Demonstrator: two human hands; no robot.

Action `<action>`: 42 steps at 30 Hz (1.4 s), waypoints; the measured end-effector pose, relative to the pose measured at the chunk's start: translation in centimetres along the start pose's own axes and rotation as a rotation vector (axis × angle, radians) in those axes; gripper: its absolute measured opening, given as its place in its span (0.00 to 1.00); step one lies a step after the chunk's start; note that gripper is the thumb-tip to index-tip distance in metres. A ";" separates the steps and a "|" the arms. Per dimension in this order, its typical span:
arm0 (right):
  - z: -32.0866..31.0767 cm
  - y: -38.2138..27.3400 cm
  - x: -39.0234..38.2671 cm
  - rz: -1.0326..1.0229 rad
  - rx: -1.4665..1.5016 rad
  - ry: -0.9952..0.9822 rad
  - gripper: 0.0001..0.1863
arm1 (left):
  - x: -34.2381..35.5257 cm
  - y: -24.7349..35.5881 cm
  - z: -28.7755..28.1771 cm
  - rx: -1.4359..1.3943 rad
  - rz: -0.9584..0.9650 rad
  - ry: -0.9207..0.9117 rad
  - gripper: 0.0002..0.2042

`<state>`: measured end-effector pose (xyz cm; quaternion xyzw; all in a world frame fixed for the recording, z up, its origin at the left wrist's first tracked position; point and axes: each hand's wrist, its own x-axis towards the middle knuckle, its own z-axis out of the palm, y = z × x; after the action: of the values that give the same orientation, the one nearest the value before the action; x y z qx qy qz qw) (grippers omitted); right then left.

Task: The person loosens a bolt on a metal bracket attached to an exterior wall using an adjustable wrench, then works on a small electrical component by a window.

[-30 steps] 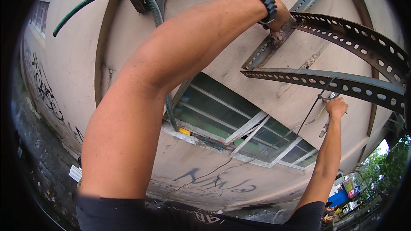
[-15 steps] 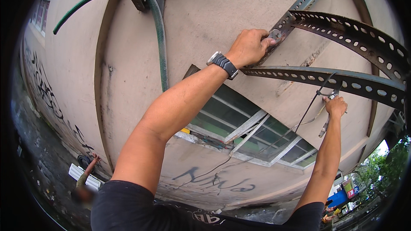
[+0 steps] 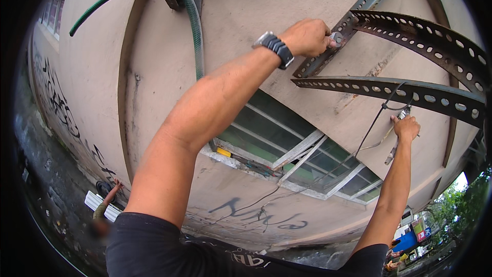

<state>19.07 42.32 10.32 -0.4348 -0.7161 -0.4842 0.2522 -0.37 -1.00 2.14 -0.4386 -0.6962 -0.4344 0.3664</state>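
Observation:
My left hand [image 3: 306, 38], closed in a fist, grips what looks like a wrench, its grey metal head [image 3: 336, 39] against the slotted angle bar [image 3: 326, 54] on the wall. Most of the handle is hidden by my fingers. My right hand [image 3: 408, 127] is lower, under the near bracket arm [image 3: 376, 86], and wraps around a silver metal hand tool [image 3: 392, 154] that sticks out above and below my fist; its exact kind is unclear. A thin black cable [image 3: 370, 134] looped over that arm hangs beside my right hand.
A second slotted arm [image 3: 420, 33] runs off to the right above. A green hose [image 3: 198, 46] hangs at the left. Below the bracket is a louvered window [image 3: 287, 138] with a jutting frame. Another person's arm [image 3: 109, 197] shows at lower left beside a white ribbed panel [image 3: 96, 206].
My left hand has tilted and shifted slightly up, turning the wrist, with the metal head still beside its fingers. My right hand stays on its tool. The whole view has shifted slightly.

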 end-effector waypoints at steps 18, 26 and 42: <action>1.1 0.4 0.5 0.002 0.018 0.042 0.45 | -2.8 0.0 2.4 -0.261 -0.091 0.191 0.19; 0.4 0.2 -0.1 0.006 0.017 0.054 0.44 | -0.9 -1.4 1.8 -0.093 -0.014 0.103 0.18; -0.2 -0.1 0.1 0.000 0.033 0.031 0.45 | 1.6 0.5 -5.7 0.407 0.048 -0.044 0.15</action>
<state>18.95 42.11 10.42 -0.4231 -0.7200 -0.4791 0.2703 0.25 -5.69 5.73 -0.3813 -0.7667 -0.2661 0.4426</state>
